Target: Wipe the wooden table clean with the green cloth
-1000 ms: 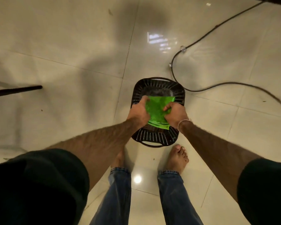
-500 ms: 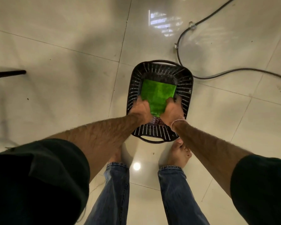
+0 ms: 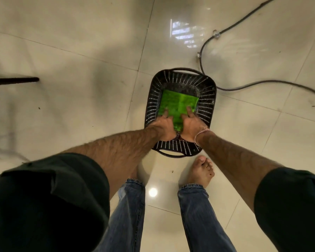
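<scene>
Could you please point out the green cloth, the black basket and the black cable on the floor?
green cloth (image 3: 176, 104): head view, flat top face beyond the fingertips.
black basket (image 3: 206, 99): head view, slotted wall on the picture's right.
black cable (image 3: 265, 81): head view, stretch lying right of the basket.

Neon green on black, set against pale cream tile.
The cloth (image 3: 176, 103) is a vivid, almost neon green, plain but for faint darker speckling and a slightly darker fold line. The basket (image 3: 206, 104) is black, and its walls carry regular rows of small slots that read as white dashes. The floor (image 3: 80, 42) is glossy cream-beige tile crossed by thin dark grout lines and mottled with soft grey shadows. It also shows a white barred reflection (image 3: 186, 36) and a round white glare spot (image 3: 153, 192). The cable (image 3: 253, 83) is dark grey-black. The jeans (image 3: 198, 215) are faded mid-blue denim with paler hems. The sleeves (image 3: 53, 197) are black, the wristband (image 3: 200, 134) pale pink and the rod (image 3: 15, 80) black.
</scene>
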